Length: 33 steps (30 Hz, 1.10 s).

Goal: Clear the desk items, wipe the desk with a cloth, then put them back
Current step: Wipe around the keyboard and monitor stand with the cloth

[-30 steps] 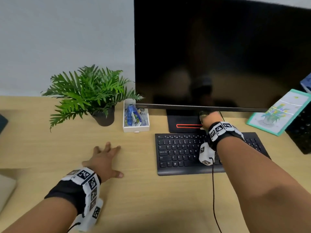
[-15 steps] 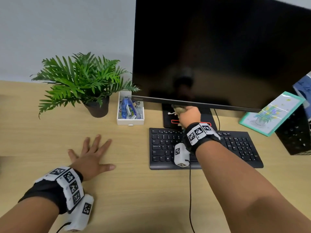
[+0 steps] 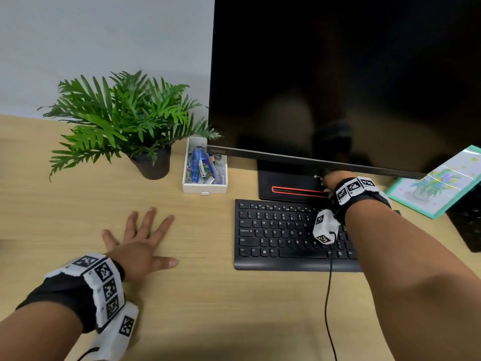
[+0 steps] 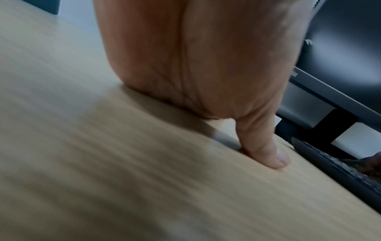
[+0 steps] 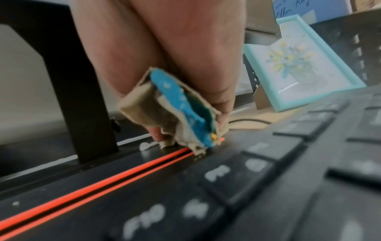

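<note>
Cloth (image 5: 175, 114): soft beige fabric with a blue printed patch, bunched into folds, frayed lower edge touching the monitor base (image 3: 289, 183). Held by the right hand (image 3: 331, 178), fingers (image 5: 222, 97) curled round it, at 2 o'clock in the head view, under the lower edge of the monitor (image 3: 338, 74).

Monitor base: flat black slab, matte, with a thin red-orange line along its front.

Keyboard (image 3: 281, 233): black plastic, low rectangular keys, directly in front of the base, at 3 o'clock.

Left hand (image 3: 138, 246): flat on the desk (image 3: 208, 308), fingers spread and straight, thumb pressed down, at 8 o'clock.

Desk: pale wood-grain laminate, smooth.

Potted plant (image 3: 125, 118): glossy green fronds in a dark round pot, at 10 o'clock.

White tray (image 3: 204, 188): shallow rectangular box of small blue and metal stationery, between pot and monitor.

Framed picture (image 3: 437, 181): teal frame, floral print, leaning tilted at 3 o'clock.
</note>
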Available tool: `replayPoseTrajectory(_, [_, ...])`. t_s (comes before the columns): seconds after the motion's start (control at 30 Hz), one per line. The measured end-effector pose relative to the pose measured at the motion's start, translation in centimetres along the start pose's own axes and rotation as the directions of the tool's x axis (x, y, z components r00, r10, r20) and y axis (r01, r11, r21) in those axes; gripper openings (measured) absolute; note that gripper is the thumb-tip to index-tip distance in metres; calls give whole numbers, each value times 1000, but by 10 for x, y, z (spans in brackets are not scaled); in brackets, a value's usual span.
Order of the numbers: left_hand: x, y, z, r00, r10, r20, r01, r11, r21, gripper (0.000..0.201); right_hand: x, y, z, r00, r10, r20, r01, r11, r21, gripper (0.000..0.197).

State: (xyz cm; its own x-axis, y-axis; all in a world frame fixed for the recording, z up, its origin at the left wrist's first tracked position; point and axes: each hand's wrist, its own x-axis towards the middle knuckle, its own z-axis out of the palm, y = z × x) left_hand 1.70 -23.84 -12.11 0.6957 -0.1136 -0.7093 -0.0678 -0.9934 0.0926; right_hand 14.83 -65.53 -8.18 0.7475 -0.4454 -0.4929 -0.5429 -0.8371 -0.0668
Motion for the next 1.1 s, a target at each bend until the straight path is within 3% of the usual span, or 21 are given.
replayPoseTrajectory(0.17, [1,0,-2,1000,-1,6,1,1000,5,95,-12,-20,18,990,-91,-111,79,991,-110,37])
replayPoseTrajectory(0.3, [0,0,-1,1000,3,-9,-3,1000,4,95,-40,-76,37,981,-190,-33,183,972,-148,37])
replayPoseTrajectory(0.4, [-2,0,1,999,12,-37,-13,1000,-17,95,-56,-107,58,953,-256,-160,238,963,-124,32])
replayPoseTrajectory(0.5, [-3,-1,2,999,16,-52,-17,999,-27,96,-62,-114,69,951,-223,-216,233,972,21,34])
replayPoseTrajectory(0.57, [-2,-1,2,998,19,-54,-20,999,-29,96,-63,-108,64,957,-240,-162,270,944,191,33])
replayPoseTrajectory(0.6, [-2,-1,2,998,19,-53,-21,999,-30,96,-62,-101,61,958,-264,-110,286,891,352,35])
replayPoseTrajectory(0.67, [-3,-2,2,998,21,-51,-23,999,-31,96,-62,-85,59,936,-351,-35,279,677,681,46])
replayPoseTrajectory(0.73, [-2,-2,1,999,25,-49,-26,999,-33,97,-54,-75,60,952,-281,-122,273,597,755,39])
replayPoseTrajectory(0.8, [-3,-2,1,999,27,-45,-28,999,-33,97,-49,-68,56,962,-80,-263,248,664,706,11])
replayPoseTrajectory(0.83, [-2,-1,1,999,31,-44,-32,999,-34,97,-45,-62,54,945,28,-325,202,732,651,9])
replayPoseTrajectory(0.93, [-1,-3,1,999,34,-41,-36,999,-41,98,-32,-45,48,916,222,-333,-54,893,447,41])
replayPoseTrajectory(1.0, [-1,-3,1,999,32,-37,-33,999,-40,98,-24,-50,50,940,223,-258,-117,922,370,48])
replayPoseTrajectory(1.1, [-2,-3,1,999,29,-34,-30,999,-29,97,-20,-70,63,971,49,-232,10,970,243,47])
